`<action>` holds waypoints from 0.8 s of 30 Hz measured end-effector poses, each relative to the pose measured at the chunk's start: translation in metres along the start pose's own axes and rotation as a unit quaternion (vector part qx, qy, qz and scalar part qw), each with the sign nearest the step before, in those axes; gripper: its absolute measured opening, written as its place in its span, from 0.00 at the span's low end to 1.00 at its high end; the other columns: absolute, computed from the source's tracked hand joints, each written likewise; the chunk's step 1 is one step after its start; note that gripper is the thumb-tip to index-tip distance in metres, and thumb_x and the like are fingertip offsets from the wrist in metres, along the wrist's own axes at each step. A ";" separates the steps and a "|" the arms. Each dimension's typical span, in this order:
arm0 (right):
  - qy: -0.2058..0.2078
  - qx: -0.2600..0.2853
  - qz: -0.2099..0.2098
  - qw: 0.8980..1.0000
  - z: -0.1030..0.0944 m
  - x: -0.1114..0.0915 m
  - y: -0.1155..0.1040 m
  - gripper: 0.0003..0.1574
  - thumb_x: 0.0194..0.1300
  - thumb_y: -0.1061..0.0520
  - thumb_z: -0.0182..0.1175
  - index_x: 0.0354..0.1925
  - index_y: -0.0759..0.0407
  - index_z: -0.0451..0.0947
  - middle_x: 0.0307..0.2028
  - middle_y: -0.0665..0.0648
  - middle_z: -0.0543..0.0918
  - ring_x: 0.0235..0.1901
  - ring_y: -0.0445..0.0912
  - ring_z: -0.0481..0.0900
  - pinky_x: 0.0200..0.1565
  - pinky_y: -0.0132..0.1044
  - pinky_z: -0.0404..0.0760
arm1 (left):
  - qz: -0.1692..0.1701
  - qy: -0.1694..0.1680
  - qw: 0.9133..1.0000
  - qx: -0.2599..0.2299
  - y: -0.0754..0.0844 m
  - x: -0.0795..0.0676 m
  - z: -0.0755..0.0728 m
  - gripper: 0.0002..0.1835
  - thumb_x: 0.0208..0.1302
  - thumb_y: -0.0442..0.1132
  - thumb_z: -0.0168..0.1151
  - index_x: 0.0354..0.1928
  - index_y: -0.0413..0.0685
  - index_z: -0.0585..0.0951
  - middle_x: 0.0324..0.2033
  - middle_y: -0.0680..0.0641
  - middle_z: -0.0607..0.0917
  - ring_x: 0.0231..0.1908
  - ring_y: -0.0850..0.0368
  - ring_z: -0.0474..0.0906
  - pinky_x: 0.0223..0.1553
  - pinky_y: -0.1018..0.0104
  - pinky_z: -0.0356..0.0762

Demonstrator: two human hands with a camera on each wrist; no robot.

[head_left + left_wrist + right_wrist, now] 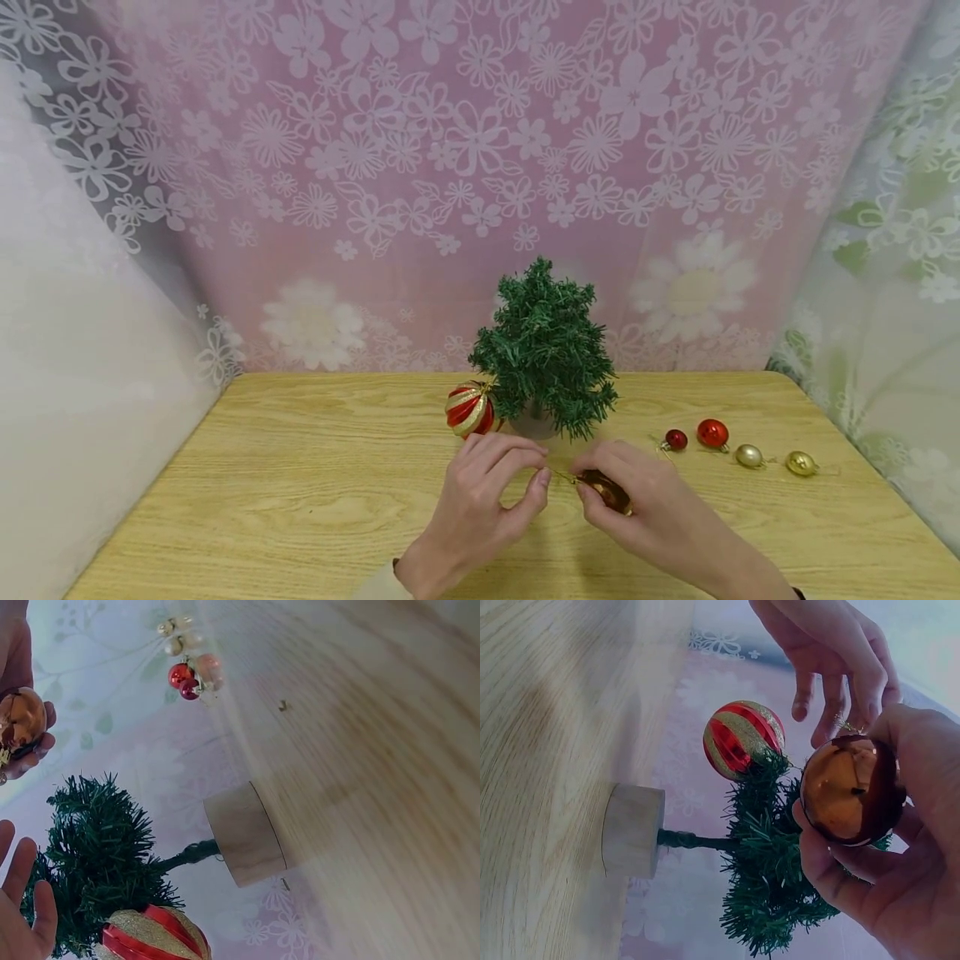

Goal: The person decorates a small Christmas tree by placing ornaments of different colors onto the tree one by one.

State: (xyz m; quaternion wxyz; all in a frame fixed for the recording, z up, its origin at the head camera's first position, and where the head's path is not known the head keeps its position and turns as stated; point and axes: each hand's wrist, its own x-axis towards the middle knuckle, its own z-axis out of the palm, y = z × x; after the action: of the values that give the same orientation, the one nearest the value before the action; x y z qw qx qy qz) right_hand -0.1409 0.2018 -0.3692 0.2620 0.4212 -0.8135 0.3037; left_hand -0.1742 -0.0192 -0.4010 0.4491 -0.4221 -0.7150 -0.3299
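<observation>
My right hand [656,500] grips a shiny copper-brown bauble [851,791] between thumb and fingers. A thin gold string [561,475] runs from the bauble's cap toward my left hand [483,504], whose thumb and index finger pinch its end. Just beyond the hands stands a small green artificial tree [543,342] on a round pale base [634,831]. From the tree's left side hangs a red bauble with gold glitter stripes [470,409]. The left wrist view has the copper-brown bauble [21,720] at its left edge, with the left hand's fingers below.
On the right of the wooden table [315,475] lie a small dark red bauble [676,440], a brighter red bauble [712,433], a pale gold bauble [748,456] and a yellow-gold bauble [801,463]. A pink flowered curtain [450,208] hangs behind the table.
</observation>
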 end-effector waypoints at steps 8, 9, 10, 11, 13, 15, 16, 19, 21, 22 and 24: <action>0.015 -0.019 -0.004 1.000 0.003 0.001 -0.001 0.12 0.68 0.62 0.67 0.44 0.46 0.81 0.36 0.43 0.84 0.30 0.28 0.72 0.32 0.15 0.71 | 0.014 0.010 1.000 0.007 0.002 0.001 0.002 0.07 0.73 0.40 0.58 0.37 0.53 0.84 0.39 0.54 0.89 0.39 0.61 0.84 0.44 0.70 0.78; 0.016 -0.023 -0.004 1.000 0.003 0.002 -0.001 0.13 0.67 0.63 0.67 0.44 0.46 0.81 0.35 0.42 0.83 0.30 0.27 0.72 0.31 0.15 0.70 | 0.011 0.008 1.000 0.007 0.002 0.001 0.002 0.07 0.73 0.39 0.58 0.37 0.53 0.84 0.39 0.54 0.89 0.39 0.62 0.84 0.44 0.70 0.78; 0.017 -0.028 -0.002 0.999 0.003 0.002 -0.002 0.14 0.67 0.64 0.67 0.44 0.45 0.80 0.34 0.41 0.82 0.29 0.27 0.71 0.31 0.15 0.69 | 0.007 0.007 1.000 0.007 0.002 0.001 0.002 0.06 0.72 0.39 0.59 0.37 0.53 0.84 0.39 0.54 0.89 0.39 0.62 0.84 0.44 0.70 0.78; 0.018 -0.030 0.002 0.999 0.003 0.003 -0.002 0.16 0.66 0.66 0.67 0.44 0.45 0.80 0.32 0.40 0.81 0.29 0.27 0.70 0.31 0.15 0.69 | -0.001 0.003 1.000 0.007 0.003 0.001 0.002 0.06 0.72 0.39 0.59 0.38 0.53 0.84 0.39 0.55 0.88 0.39 0.62 0.84 0.43 0.71 0.78; 0.019 -0.033 0.014 0.999 0.003 0.004 -0.003 0.18 0.65 0.68 0.66 0.45 0.45 0.80 0.30 0.39 0.78 0.27 0.26 0.68 0.30 0.15 0.68 | -0.020 -0.005 1.000 0.006 0.003 0.001 0.002 0.05 0.71 0.38 0.61 0.39 0.54 0.84 0.39 0.56 0.88 0.38 0.63 0.84 0.42 0.72 0.77; 0.022 -0.042 0.031 0.998 0.003 0.005 -0.005 0.21 0.63 0.70 0.67 0.45 0.46 0.80 0.30 0.38 0.78 0.26 0.25 0.68 0.29 0.15 0.68 | -0.045 -0.015 0.999 0.006 0.004 0.001 0.002 0.04 0.70 0.38 0.62 0.40 0.55 0.84 0.38 0.57 0.87 0.37 0.64 0.84 0.40 0.73 0.77; 0.024 -0.048 0.038 0.998 0.004 0.006 -0.005 0.20 0.62 0.71 0.67 0.44 0.46 0.80 0.30 0.38 0.79 0.27 0.25 0.70 0.30 0.15 0.69 | -0.057 -0.020 0.998 0.005 0.004 0.001 0.001 0.03 0.70 0.38 0.63 0.41 0.55 0.84 0.38 0.57 0.87 0.37 0.64 0.84 0.40 0.73 0.78; 0.031 -0.077 0.051 0.995 0.005 0.009 -0.007 0.19 0.60 0.70 0.69 0.43 0.48 0.80 0.34 0.41 0.82 0.29 0.28 0.75 0.32 0.17 0.72 | -0.087 -0.030 0.996 0.003 0.006 0.002 0.001 0.03 0.69 0.38 0.64 0.41 0.55 0.84 0.37 0.58 0.87 0.36 0.66 0.84 0.39 0.75 0.79; 0.036 -0.091 0.053 0.994 0.006 0.010 -0.006 0.17 0.61 0.69 0.69 0.42 0.49 0.80 0.36 0.42 0.83 0.31 0.30 0.77 0.33 0.17 0.73 | -0.101 -0.031 0.994 0.002 0.006 0.003 0.001 0.03 0.69 0.37 0.65 0.41 0.55 0.84 0.36 0.57 0.87 0.36 0.66 0.84 0.40 0.76 0.80; 0.038 -0.094 0.055 0.993 0.007 0.011 -0.006 0.17 0.61 0.69 0.69 0.42 0.50 0.80 0.36 0.42 0.83 0.32 0.31 0.78 0.33 0.17 0.73 | -0.106 -0.032 0.994 0.001 0.006 0.003 0.000 0.03 0.70 0.37 0.64 0.40 0.54 0.84 0.36 0.57 0.86 0.36 0.66 0.84 0.40 0.77 0.80; 0.042 -0.091 0.059 0.993 0.008 0.012 -0.006 0.18 0.59 0.70 0.70 0.42 0.50 0.80 0.36 0.41 0.82 0.33 0.31 0.78 0.33 0.17 0.72 | -0.120 -0.033 0.992 0.002 0.007 0.004 0.000 0.02 0.70 0.37 0.64 0.40 0.54 0.83 0.36 0.56 0.86 0.36 0.65 0.84 0.39 0.78 0.80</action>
State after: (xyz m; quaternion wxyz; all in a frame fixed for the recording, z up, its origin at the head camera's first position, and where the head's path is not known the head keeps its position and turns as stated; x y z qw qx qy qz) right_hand -0.1435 0.1871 -0.3649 0.3150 0.3332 -0.8496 0.2608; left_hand -0.1686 -0.0149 -0.3969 0.3833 -0.3431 -0.7756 -0.3658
